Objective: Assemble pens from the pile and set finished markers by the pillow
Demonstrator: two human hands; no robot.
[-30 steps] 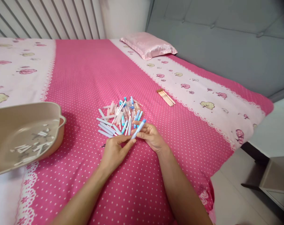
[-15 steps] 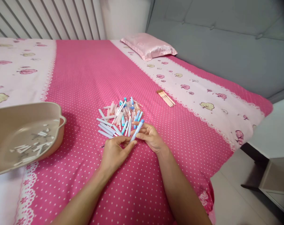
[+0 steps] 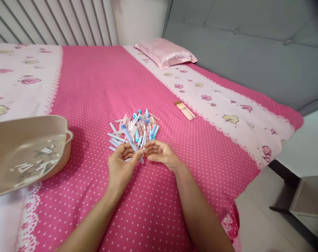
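A pale blue pen [image 3: 131,141] with a blue cap is pinched between the fingers of my left hand [image 3: 120,167]; it points up and to the left over the pile. My right hand [image 3: 161,154] lies beside it with fingers loosely curled, its fingertips at the pen's lower end. Whether they grip the pen I cannot make out. Just beyond both hands lies a heap of several pens and pen parts [image 3: 138,127], white, pink and blue, on the pink dotted bedsheet [image 3: 101,87].
A beige plastic basin [image 3: 30,136] with small white bits in it stands at the left. A bundle of tan pencils [image 3: 185,109] lies to the right of the heap. A pink pillow [image 3: 165,52] is at the far end. The bed's edge drops off at the right.
The pen has passed from my right hand to my left and swung round, its cap now pointing up-left instead of up-right. Both hands shifted slightly left.
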